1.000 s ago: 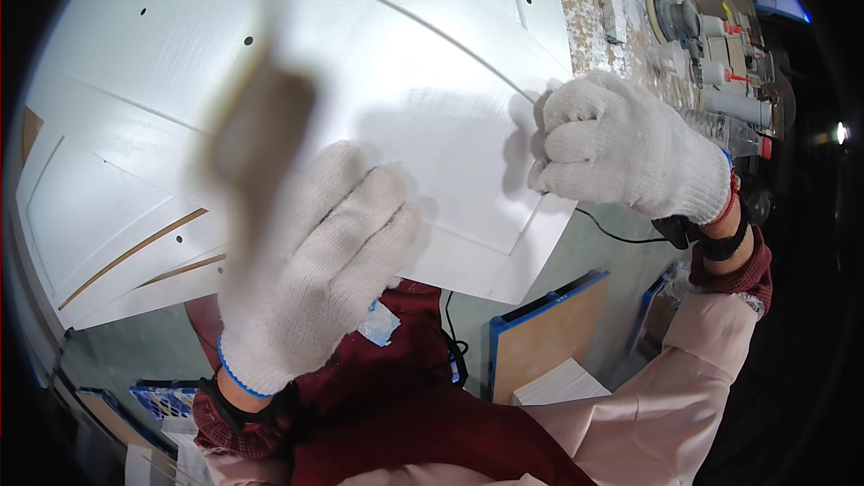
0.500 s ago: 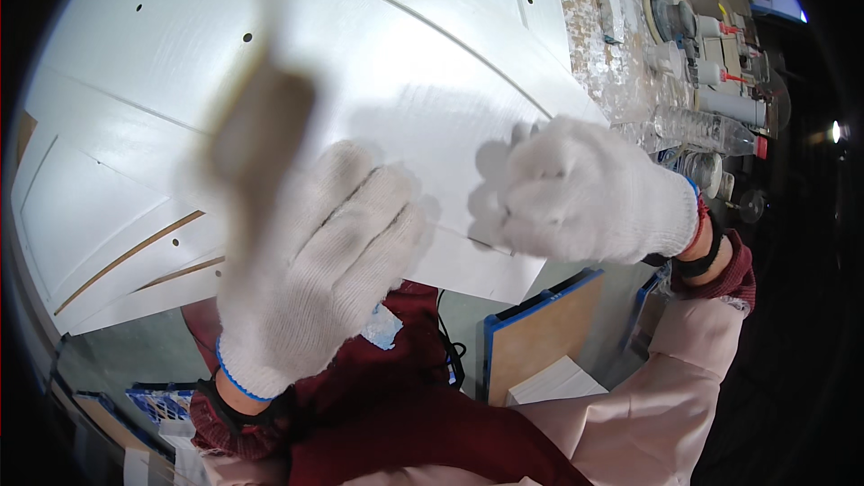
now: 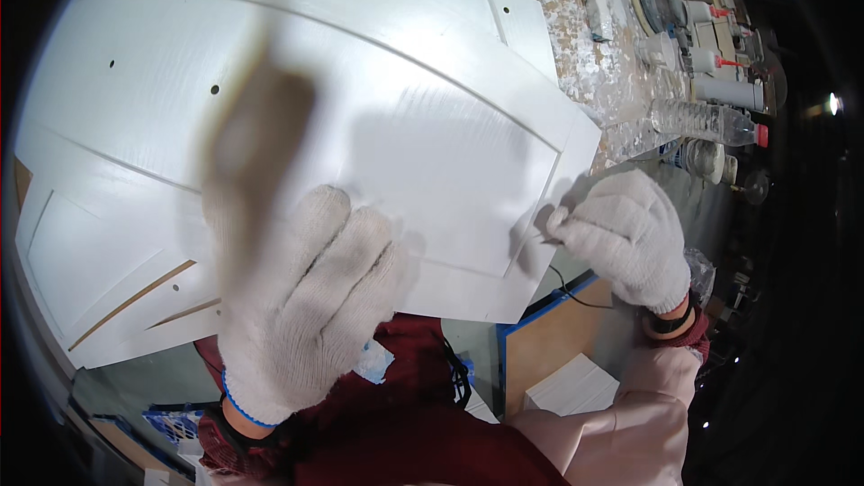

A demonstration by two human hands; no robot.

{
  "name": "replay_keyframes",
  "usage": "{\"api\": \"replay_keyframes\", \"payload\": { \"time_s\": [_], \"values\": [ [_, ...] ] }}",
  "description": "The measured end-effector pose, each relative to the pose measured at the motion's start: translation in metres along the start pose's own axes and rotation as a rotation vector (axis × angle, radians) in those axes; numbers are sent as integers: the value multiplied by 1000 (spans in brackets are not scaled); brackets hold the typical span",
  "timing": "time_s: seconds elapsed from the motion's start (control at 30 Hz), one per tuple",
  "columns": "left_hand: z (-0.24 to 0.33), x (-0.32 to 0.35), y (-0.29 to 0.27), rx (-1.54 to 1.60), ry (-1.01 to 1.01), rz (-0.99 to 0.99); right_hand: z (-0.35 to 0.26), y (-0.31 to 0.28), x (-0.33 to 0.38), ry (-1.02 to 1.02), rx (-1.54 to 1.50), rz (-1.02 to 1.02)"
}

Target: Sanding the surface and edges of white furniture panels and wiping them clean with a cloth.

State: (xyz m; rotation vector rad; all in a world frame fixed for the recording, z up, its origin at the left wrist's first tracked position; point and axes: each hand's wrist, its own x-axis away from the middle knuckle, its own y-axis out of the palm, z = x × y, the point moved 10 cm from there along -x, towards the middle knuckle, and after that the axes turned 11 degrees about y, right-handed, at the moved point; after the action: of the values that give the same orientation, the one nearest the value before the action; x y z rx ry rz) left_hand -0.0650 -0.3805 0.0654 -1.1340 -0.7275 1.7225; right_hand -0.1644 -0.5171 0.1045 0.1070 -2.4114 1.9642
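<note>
A white panel (image 3: 360,108) with routed grooves and an arched inset fills most of the view, lying over the surface (image 3: 585,45). Its long axis runs from the lower left to the upper right, and its near right corner points down toward the person.

The left hand (image 3: 297,306), in a white knit glove, is close to the camera. Its fingers are curled around a brown block (image 3: 256,153), blurred, which stands roughly upright in the picture with its long axis running up and slightly right. The block is above the panel's left half; whether it touches the panel cannot be told.

The right hand (image 3: 625,234), also gloved, is at the panel's right edge near the lower corner. Its fingers are closed, thumb and forefinger pinching the edge of the panel.

To the upper right, the bare surface is speckled with white. A clear plastic bottle (image 3: 706,121) lies there on its side, pointing right, among small containers (image 3: 693,27). A blue-edged board (image 3: 558,342) stands below the right hand, with a black cord (image 3: 576,292) across it.
</note>
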Motion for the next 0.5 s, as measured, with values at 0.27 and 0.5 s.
{"api": "replay_keyframes", "payload": {
  "time_s": [0.27,0.5],
  "values": [
    [5,6,-3,29,-13,18,23,5,7,173,-20,20],
    [7,14,-4,0,13,68,65,15,21,529,-194,195]
  ]
}}
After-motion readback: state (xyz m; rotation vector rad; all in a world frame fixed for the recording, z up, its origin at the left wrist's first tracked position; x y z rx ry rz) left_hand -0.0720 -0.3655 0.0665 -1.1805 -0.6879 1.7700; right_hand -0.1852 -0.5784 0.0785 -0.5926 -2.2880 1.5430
